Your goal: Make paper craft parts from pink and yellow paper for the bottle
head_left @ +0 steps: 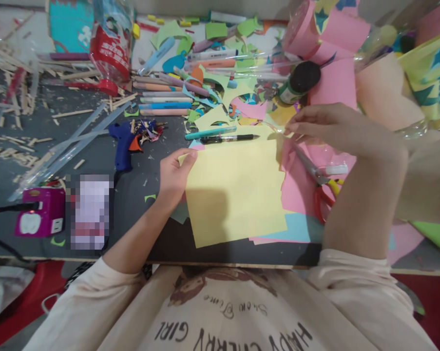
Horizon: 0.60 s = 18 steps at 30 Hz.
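Observation:
A pale yellow sheet of paper (pixel 249 190) lies in front of me, over pink and blue sheets. My left hand (pixel 176 171) pinches its upper left corner, thumb on top. My right hand (pixel 320 126) is raised above the sheet's upper right corner, fingers bent together; whatever is at the fingertips is too small to make out. Just above the sheet lie a black pen (pixel 229 139) and a teal pen (pixel 210 132). Scissors with red and yellow handles (pixel 324 192) rest on pink paper (pixel 300 187) beneath my right forearm.
A blue glue gun (pixel 124 144), a phone (pixel 90 212) and a magenta box with a cable (pixel 40 213) are at the left. Markers and paper scraps (pixel 238 90) spread across the back, with a red-labelled bottle (pixel 111 53), a dark-capped bottle (pixel 300 82) and pink paper shapes (pixel 334 78).

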Each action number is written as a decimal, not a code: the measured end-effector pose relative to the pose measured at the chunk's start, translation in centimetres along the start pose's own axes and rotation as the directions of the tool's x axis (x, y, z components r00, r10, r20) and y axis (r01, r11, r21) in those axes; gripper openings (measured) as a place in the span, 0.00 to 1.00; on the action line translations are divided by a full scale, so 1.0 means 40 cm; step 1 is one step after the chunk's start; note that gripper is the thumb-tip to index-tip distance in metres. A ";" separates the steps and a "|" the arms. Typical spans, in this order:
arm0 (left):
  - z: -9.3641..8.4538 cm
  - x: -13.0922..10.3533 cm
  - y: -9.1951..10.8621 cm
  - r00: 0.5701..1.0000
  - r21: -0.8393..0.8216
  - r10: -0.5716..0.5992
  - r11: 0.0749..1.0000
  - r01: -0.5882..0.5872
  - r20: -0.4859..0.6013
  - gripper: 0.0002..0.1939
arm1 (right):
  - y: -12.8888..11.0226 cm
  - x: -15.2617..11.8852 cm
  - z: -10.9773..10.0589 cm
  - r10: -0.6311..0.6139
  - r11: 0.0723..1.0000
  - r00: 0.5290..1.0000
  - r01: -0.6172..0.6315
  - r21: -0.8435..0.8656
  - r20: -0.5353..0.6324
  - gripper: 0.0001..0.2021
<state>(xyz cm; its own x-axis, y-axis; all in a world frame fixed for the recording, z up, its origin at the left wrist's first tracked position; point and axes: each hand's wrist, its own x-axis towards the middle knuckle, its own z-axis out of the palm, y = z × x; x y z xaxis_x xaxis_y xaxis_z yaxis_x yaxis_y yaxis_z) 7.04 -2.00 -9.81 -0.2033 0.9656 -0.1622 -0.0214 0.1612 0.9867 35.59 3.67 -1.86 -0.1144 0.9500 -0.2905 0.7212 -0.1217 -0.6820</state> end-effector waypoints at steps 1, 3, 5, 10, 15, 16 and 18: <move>0.000 0.000 0.000 1.000 -0.002 0.007 1.000 -0.007 -0.005 0.13 | -0.001 0.006 0.008 -0.003 1.000 1.000 0.003 0.029 0.027 0.05; 0.001 0.000 0.001 1.000 -0.005 0.020 1.000 -0.020 -0.017 0.14 | -0.003 0.017 0.019 0.000 1.000 0.992 -0.001 0.005 0.123 0.04; 0.001 -0.001 0.002 0.999 -0.022 0.025 0.999 -0.026 -0.038 0.15 | 0.000 0.023 0.019 -0.003 1.000 0.979 0.007 -0.016 0.203 0.04; 0.008 0.001 -0.007 0.992 -0.148 0.039 0.987 -0.057 -0.119 0.14 | 0.020 0.021 -0.002 -0.061 0.985 0.948 0.006 0.175 0.311 0.06; 0.014 0.010 -0.024 0.977 -0.245 0.115 0.957 -0.157 -0.179 0.15 | 0.023 0.022 -0.001 -0.043 0.985 0.961 -0.006 0.174 0.274 0.05; 0.012 0.011 -0.026 0.980 -0.260 0.115 0.953 -0.154 -0.159 0.16 | 0.021 0.021 0.001 -0.020 0.983 0.968 -0.026 0.180 0.249 0.05; 0.005 0.012 -0.029 0.991 -0.279 0.106 0.952 -0.124 -0.078 0.17 | 0.013 0.016 0.000 0.037 0.975 0.990 -0.066 0.213 0.138 0.05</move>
<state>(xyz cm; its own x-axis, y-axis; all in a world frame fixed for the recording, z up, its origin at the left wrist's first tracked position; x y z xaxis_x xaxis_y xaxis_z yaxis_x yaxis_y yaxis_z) 7.15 -1.67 -11.03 -0.2806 0.9582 -0.0556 -0.2680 -0.0226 0.9632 35.89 4.20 -2.42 -0.1805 0.8961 -0.4054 0.5649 -0.2430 -0.7886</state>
